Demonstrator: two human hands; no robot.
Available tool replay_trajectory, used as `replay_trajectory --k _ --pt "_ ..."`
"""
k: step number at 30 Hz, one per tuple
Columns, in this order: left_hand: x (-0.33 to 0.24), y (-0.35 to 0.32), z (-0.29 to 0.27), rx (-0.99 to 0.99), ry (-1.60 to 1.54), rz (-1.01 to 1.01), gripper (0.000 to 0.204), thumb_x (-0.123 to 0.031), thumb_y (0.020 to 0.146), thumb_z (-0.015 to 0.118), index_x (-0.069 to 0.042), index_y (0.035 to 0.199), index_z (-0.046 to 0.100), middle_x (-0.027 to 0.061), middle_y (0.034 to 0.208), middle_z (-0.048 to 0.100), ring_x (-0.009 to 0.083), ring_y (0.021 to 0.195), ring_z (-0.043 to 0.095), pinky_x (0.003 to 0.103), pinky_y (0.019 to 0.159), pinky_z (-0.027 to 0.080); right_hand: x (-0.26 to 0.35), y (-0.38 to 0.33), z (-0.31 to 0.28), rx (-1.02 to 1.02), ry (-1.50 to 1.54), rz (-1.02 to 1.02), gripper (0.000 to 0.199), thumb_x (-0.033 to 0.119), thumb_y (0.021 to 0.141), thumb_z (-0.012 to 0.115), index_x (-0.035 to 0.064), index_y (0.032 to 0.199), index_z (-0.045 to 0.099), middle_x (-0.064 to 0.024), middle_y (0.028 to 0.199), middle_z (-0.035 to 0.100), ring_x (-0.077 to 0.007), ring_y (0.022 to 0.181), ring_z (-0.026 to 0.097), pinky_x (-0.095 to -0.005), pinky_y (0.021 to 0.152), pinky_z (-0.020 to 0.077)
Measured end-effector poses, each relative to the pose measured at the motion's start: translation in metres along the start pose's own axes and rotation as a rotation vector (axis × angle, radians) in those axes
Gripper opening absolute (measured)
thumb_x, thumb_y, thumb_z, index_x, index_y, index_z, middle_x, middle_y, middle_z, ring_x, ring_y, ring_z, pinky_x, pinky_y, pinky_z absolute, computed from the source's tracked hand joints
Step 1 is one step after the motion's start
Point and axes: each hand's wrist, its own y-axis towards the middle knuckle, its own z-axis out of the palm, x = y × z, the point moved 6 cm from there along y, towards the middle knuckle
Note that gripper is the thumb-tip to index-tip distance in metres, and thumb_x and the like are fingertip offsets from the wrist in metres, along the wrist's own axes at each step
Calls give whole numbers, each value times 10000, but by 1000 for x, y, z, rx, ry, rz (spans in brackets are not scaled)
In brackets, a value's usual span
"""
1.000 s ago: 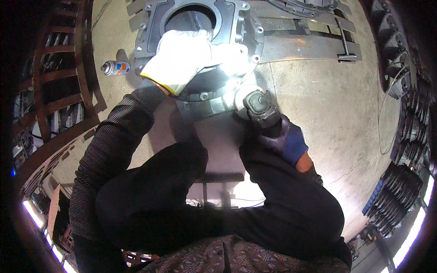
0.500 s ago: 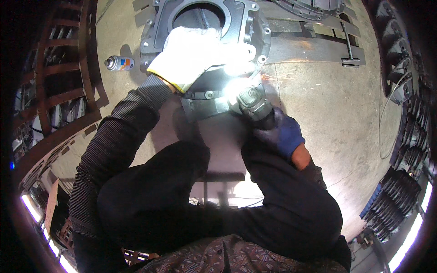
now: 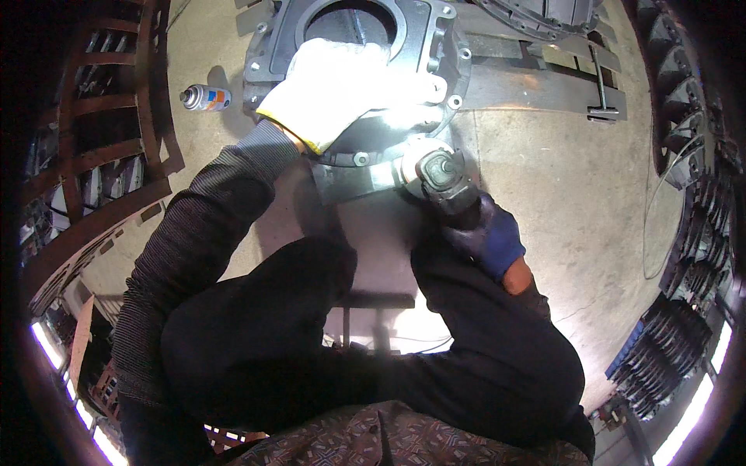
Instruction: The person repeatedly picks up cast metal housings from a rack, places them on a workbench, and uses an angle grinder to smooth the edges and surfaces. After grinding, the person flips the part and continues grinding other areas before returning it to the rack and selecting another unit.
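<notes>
My left hand, in a white glove with a yellow-edged cuff, rests on a grey cast-metal housing with a large round opening. Glare washes out its fingers, so their pose is unclear. My right hand, in a dark blue glove, is closed around the body of an angle grinder. The tool's head is close to the housing's near right edge, beside a brightly lit spot. Its disc is mostly hidden, and I cannot tell whether it touches the metal.
On the floor left of the housing lies a spray can. A second round casting sits at the far right, near a T-handled bar. Brown metal racks line the left; stacked dark parts stand at right.
The grinder's head has shifted slightly right and down, and the sparks beside it are gone. My left hand stays on the housing. The whole view has shifted a little.
</notes>
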Motion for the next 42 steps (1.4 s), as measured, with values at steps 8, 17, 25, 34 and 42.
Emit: replay_trajectory --k 8,17,25,34,42 --pt "-2 2 2 60 90 17 453 -570 1048 591 -316 1408 696 82 951 741 226 767 724 351 709 579 1 12 8 16 -32 -39 952 625 782 838 115 1531 545 -218 1249 760 -434 1131 736 -520 975 596" --pt "-4 2 -3 69 89 -2 600 -610 1028 614 -49 1187 757 169 951 744 303 819 749 401 746 596 -7 -5 1 -44 -43 -38 966 634 782 844 109 1534 540 -237 1268 744 -445 1131 730 -528 969 595" --pt "-8 3 5 68 221 117 438 -542 1071 585 -379 1469 666 138 1030 752 231 807 742 355 702 592 0 12 7 42 -87 -4 936 607 776 852 100 1505 555 -240 1273 740 -430 1168 718 -521 989 584" --pt "8 7 9 118 105 -147 570 -533 1008 685 0 1203 728 201 870 742 352 831 749 452 783 578 -16 -19 -11 -10 3 76 882 660 803 826 110 1453 594 -220 1211 770 -429 1122 742 -514 975 595" --pt "7 7 8 110 86 -173 615 -566 993 696 18 1181 735 216 911 754 363 871 753 447 832 572 -2 1 -1 53 -35 -41 888 598 797 835 89 1473 565 -236 1311 724 -429 1182 711 -513 1001 576"
